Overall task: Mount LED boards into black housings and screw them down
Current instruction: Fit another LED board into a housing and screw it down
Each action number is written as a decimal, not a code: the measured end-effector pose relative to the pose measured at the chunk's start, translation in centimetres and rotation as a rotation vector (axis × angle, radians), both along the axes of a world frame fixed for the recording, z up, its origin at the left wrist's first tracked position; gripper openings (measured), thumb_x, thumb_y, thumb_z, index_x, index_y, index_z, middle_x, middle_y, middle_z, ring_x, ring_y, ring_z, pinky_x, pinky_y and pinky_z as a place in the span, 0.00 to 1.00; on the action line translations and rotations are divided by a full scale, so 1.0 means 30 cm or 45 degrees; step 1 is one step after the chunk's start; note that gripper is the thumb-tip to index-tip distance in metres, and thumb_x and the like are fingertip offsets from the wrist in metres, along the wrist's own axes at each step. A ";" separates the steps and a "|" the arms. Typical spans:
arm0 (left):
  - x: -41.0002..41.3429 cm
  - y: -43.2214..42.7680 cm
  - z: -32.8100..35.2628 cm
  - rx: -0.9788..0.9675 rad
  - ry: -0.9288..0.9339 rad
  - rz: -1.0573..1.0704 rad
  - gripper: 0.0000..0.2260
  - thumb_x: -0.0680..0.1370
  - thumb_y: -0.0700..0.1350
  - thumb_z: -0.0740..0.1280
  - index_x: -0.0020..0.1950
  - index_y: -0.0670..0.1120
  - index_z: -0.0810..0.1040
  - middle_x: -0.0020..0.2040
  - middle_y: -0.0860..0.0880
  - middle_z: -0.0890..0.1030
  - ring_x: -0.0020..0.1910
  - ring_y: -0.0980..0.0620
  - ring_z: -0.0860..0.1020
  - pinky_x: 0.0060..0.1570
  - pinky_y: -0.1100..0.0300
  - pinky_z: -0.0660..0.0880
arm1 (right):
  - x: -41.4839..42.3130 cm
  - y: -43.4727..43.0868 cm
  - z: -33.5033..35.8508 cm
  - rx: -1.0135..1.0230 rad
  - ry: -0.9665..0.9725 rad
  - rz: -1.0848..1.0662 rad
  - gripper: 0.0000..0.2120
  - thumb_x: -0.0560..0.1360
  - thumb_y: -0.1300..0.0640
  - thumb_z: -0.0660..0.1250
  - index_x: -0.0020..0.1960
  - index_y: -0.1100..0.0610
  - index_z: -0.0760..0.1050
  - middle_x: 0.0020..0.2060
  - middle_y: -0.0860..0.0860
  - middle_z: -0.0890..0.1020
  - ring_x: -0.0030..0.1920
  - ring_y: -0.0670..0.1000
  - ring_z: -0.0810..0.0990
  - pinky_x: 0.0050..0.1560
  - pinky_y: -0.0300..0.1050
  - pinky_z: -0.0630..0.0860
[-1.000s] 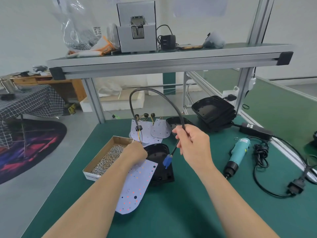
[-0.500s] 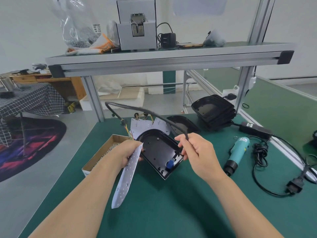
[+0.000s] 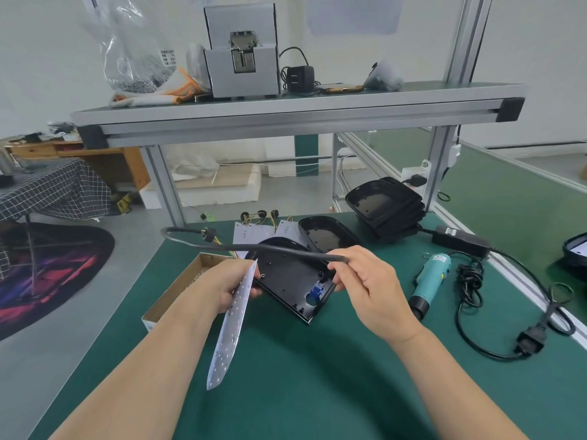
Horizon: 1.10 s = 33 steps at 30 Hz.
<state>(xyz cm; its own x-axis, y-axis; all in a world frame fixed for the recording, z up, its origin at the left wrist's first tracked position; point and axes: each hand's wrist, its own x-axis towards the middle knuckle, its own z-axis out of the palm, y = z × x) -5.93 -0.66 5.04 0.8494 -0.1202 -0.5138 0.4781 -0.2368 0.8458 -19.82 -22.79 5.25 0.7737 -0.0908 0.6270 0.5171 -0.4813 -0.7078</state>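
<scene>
Item under work: one black housing [image 3: 286,277] stands tilted on the green bench [image 3: 317,376], open side toward the operator, just right of the cardboard screw box [image 3: 171,296].

Left hand [image 3: 230,289]: the fingers are curled round the upper end of the LED board [image 3: 230,328], which hangs edge-on beside the housing and is not yet seated. The thumb lies at the housing's near rim. This appears to prop the shell up while keeping the board clear of the cavity.

Right hand [image 3: 371,290]: thumb and fingers pinch the black cable [image 3: 254,248] near its free end. The blue connector [image 3: 315,292] sits at an opening in the housing floor. Judgement: the lead is being fed through the shell before the board goes in. The cable arcs leftward to a grommet [image 3: 209,234], where coloured wires emerge.

Staged within reach:
- spare boards [image 3: 254,233]
- a single empty shell [image 3: 324,235]
- a stack of shells [image 3: 386,204]
- the teal electric screwdriver [image 3: 432,277], lying idle to the right

Markings: labels show on the screwdriver, on the power adapter [image 3: 457,239] and on the bag [image 3: 167,57] on the shelf. All are too small or blurred to read, and no brand can be confirmed
</scene>
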 end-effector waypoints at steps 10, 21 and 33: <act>-0.054 -0.053 0.063 -0.255 0.081 -0.061 0.03 0.77 0.34 0.59 0.43 0.40 0.70 0.29 0.42 0.76 0.17 0.52 0.71 0.15 0.72 0.58 | 0.029 0.018 -0.040 -0.270 0.184 -0.353 0.12 0.82 0.60 0.65 0.63 0.58 0.80 0.60 0.52 0.74 0.59 0.51 0.73 0.65 0.46 0.70; -0.087 -0.099 0.056 -0.316 0.177 -0.118 0.06 0.78 0.36 0.61 0.42 0.39 0.71 0.29 0.41 0.76 0.18 0.53 0.69 0.15 0.69 0.61 | 0.062 0.014 -0.050 0.958 0.687 0.240 0.21 0.74 0.38 0.68 0.63 0.46 0.79 0.57 0.46 0.84 0.50 0.46 0.83 0.45 0.44 0.80; -0.079 -0.161 0.173 0.808 -1.270 -0.803 0.35 0.73 0.47 0.71 0.78 0.59 0.62 0.67 0.52 0.76 0.63 0.50 0.76 0.58 0.58 0.71 | 0.087 0.009 -0.014 0.274 0.811 0.039 0.21 0.82 0.38 0.58 0.46 0.52 0.80 0.49 0.45 0.84 0.55 0.52 0.80 0.61 0.47 0.72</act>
